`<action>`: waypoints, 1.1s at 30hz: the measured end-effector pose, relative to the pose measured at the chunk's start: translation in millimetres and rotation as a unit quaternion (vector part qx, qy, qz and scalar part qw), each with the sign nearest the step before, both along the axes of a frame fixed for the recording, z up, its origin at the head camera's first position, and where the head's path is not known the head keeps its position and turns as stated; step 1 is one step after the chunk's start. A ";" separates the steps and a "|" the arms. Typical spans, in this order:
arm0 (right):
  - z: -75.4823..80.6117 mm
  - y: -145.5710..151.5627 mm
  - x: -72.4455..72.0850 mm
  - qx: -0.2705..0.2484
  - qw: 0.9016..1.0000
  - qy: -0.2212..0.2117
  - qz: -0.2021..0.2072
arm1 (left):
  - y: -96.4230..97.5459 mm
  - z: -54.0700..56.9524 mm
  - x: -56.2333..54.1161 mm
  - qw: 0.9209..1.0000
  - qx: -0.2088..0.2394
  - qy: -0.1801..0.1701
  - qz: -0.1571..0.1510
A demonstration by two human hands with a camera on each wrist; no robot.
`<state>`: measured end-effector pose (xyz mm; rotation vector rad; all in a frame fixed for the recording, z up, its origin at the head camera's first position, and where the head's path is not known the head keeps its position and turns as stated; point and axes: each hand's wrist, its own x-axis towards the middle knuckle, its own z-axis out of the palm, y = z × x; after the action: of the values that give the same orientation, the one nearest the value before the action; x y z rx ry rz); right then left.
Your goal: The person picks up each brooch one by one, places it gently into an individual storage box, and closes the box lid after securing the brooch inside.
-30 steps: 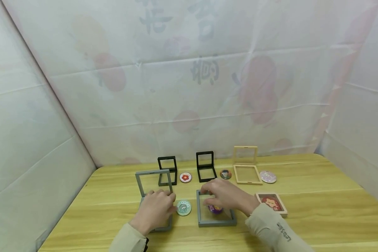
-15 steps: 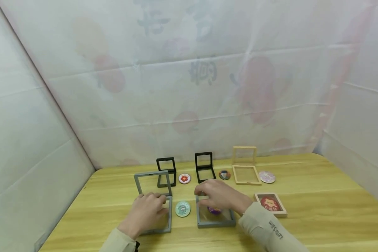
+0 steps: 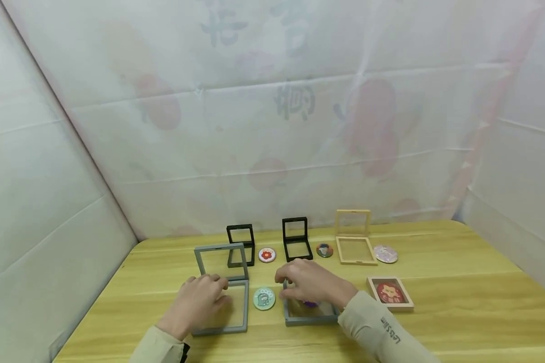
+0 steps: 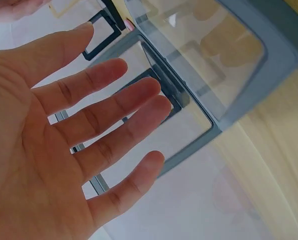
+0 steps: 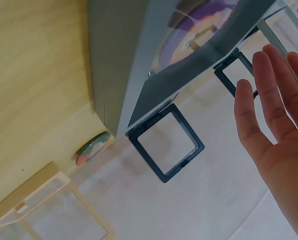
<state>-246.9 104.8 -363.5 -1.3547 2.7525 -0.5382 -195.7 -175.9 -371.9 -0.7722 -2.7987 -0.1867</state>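
Observation:
My left hand (image 3: 199, 302) hovers over the lower half of an open grey display frame (image 3: 246, 307), whose clear-windowed lid stands upright behind it. In the left wrist view its fingers (image 4: 124, 100) are spread and the palm is bare. My right hand (image 3: 313, 282) is above a flat, closed grey display frame (image 3: 311, 320) with a purple badge (image 3: 310, 304) inside, partly hidden by the hand. The right wrist view shows straight, separated fingers (image 5: 271, 85) holding nothing. Between the two grey frames lies a round green badge (image 3: 264, 298).
Behind stand two small open black frames (image 3: 240, 226) and an open beige frame (image 3: 356, 263). Beside them lie a red-flower badge (image 3: 267, 255), a dark badge (image 3: 324, 250) and a pale purple badge (image 3: 385, 254). A closed beige frame (image 3: 403, 306) with a red badge is at right.
My left hand has drawn back leftward from beside the left grey frame's lid and green badge, uncovering more of the frame. The right hand has shifted slightly left over the closed frame.

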 end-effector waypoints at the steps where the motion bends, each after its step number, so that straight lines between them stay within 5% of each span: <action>1: -1.5 -0.8 0.5 -0.001 1.000 0.003 0.002 | -1.1 -0.5 0.1 1.000 0.002 -0.003 0.001; 20: -1.8 -17.1 3.2 0.001 1.000 -0.003 0.010 | -45.3 -2.2 3.1 0.993 0.059 -0.098 0.035; 27: -2.9 -18.3 3.0 -0.004 1.000 -0.015 0.007 | -60.5 2.2 4.8 0.973 0.092 -0.203 0.052; 33: -4.7 -19.4 1.6 0.001 1.000 -0.015 0.005 | -64.3 -0.7 0.5 0.961 0.087 -0.261 0.028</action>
<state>-245.4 85.4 -368.2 -1.3488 2.7203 -0.5513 -195.2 -240.2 -372.6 -0.6770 -3.2215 -0.7126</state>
